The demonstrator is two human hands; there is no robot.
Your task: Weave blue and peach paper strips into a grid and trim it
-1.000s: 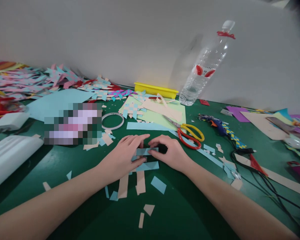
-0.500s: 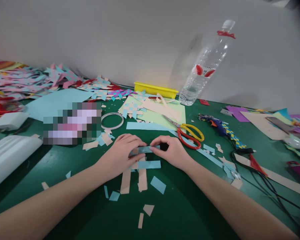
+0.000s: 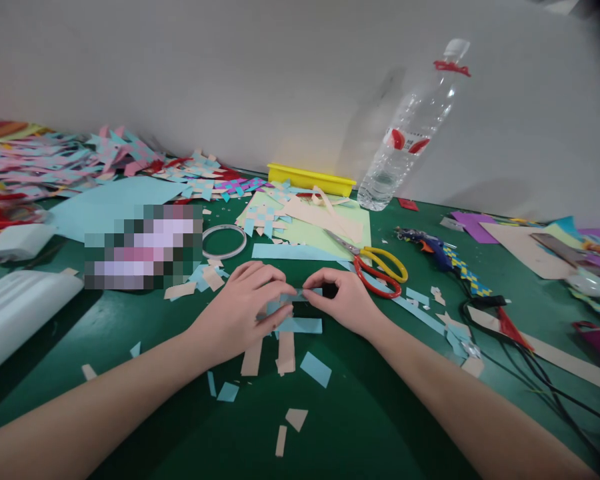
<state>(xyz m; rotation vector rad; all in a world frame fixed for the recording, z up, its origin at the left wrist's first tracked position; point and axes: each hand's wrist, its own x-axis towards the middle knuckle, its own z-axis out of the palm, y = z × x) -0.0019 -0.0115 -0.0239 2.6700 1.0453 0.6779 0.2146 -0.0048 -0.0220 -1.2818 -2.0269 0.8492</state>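
Observation:
Blue and cream paper strips cross each other between my hands at the middle of the green table. My right hand (image 3: 343,298) pinches the end of an upper blue paper strip (image 3: 314,293) between thumb and forefinger. My left hand (image 3: 253,303) is curled over the left part of the crossed strips, thumb and fingers on the paper and partly hiding it. A lower blue strip (image 3: 303,325) sticks out to the right below my left thumb. Two cream paper strips (image 3: 287,353) hang down toward me from under it. Loose blue scraps (image 3: 316,370) and cream scraps (image 3: 297,419) lie nearby.
Scissors (image 3: 377,267) with red and yellow handles lie beyond my right hand. A tape roll (image 3: 224,241) is beyond my left. A tilted plastic bottle (image 3: 405,133) leans at the wall by a yellow tray (image 3: 310,180). Black cables (image 3: 535,373) run at the right.
The cream strip ends have shifted slightly away from me with the paper. My left fingers have lifted a little and changed their hold; my right hand keeps its pinch.

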